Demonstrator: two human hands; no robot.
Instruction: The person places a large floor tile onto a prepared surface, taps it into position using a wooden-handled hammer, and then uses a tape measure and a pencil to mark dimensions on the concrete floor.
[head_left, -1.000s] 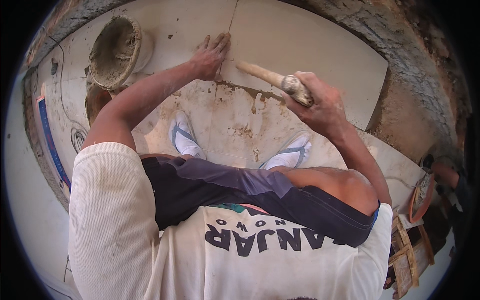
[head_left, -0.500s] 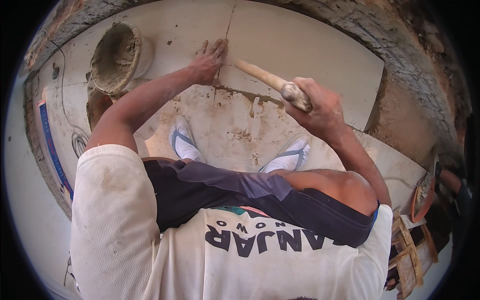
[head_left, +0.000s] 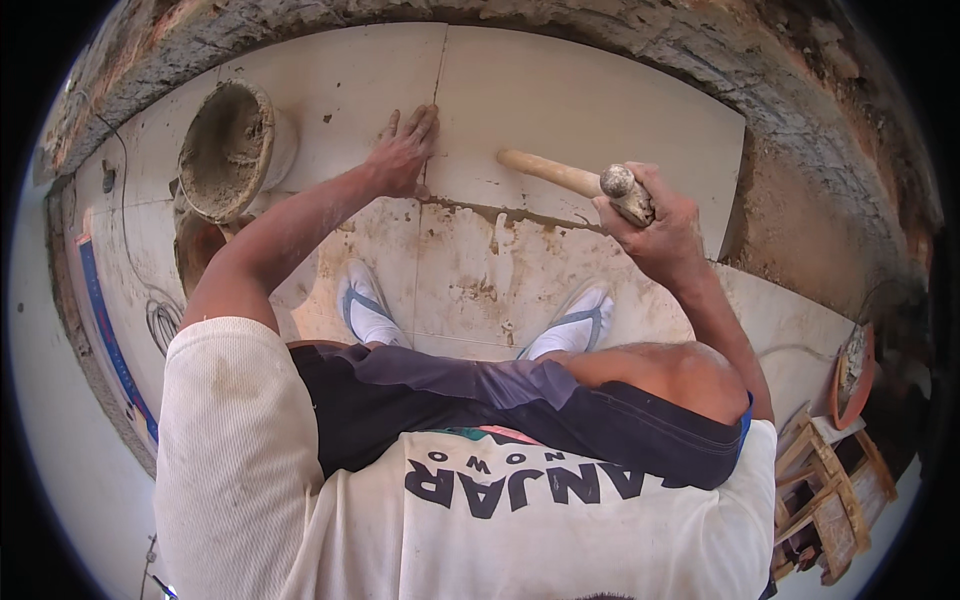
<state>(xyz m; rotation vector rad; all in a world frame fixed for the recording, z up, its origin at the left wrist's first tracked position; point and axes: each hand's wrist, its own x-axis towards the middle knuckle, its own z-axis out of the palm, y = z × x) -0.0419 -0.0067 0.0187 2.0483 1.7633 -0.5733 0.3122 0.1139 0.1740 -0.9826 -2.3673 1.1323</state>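
My left hand (head_left: 399,158) lies flat with fingers spread over the seam between two large pale floor tiles. To its right is the bigger tile (head_left: 590,95), whose near edge borders a mortar-smeared gap. My right hand (head_left: 660,225) is closed around the head end of a hammer (head_left: 553,172). The hammer's wooden handle points left, its free end over the right tile; I cannot tell whether it touches the surface. A round metal-like face of the head shows above my fingers.
A bucket (head_left: 272,150) coated with mortar stands at the far left. Bare sandy ground (head_left: 800,235) lies right of the tile, below a rough wall (head_left: 800,110). A blue level-like bar (head_left: 112,325) and a cable are at left. An orange bowl (head_left: 852,378) and wooden frame (head_left: 825,490) are at right.
My right hand and the hammer have shifted slightly right, and the handle's free end has moved away from my left hand. My left hand stays flat on the seam. The view has shifted a little.
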